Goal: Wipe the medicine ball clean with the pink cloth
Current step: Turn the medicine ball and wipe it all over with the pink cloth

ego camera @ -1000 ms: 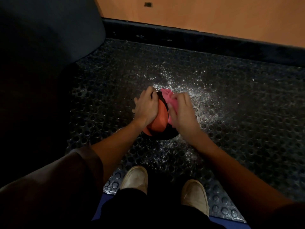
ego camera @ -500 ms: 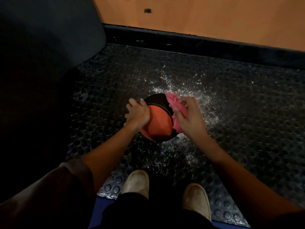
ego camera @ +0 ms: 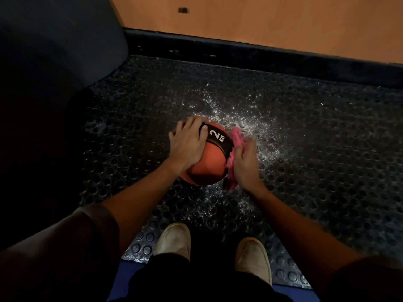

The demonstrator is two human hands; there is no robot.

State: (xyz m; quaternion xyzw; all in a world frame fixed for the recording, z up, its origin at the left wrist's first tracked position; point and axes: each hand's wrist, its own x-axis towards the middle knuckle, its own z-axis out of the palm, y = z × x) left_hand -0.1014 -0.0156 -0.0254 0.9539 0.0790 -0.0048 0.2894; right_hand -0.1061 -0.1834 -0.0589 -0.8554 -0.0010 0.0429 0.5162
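Note:
An orange medicine ball (ego camera: 207, 164) with a black band marked "2 KG" rests on the studded rubber floor mat (ego camera: 316, 171). My left hand (ego camera: 187, 144) lies spread over the ball's upper left side, fingers reaching the black band. My right hand (ego camera: 245, 164) presses the bunched pink cloth (ego camera: 233, 158) against the ball's right side; the cloth shows along the hand's left edge from the band down to the ball's lower right.
White powder or droplets speckle the mat behind and to the right of the ball. My two light shoes (ego camera: 174, 240) stand at the mat's near edge. A dark padded object (ego camera: 54, 51) fills the left. A black baseboard (ego camera: 261, 53) and orange wall lie beyond.
The ball has turned, so the black "2 KG" band now faces up. My left hand has shifted onto its top left. My right hand with the cloth has slid down the ball's right side.

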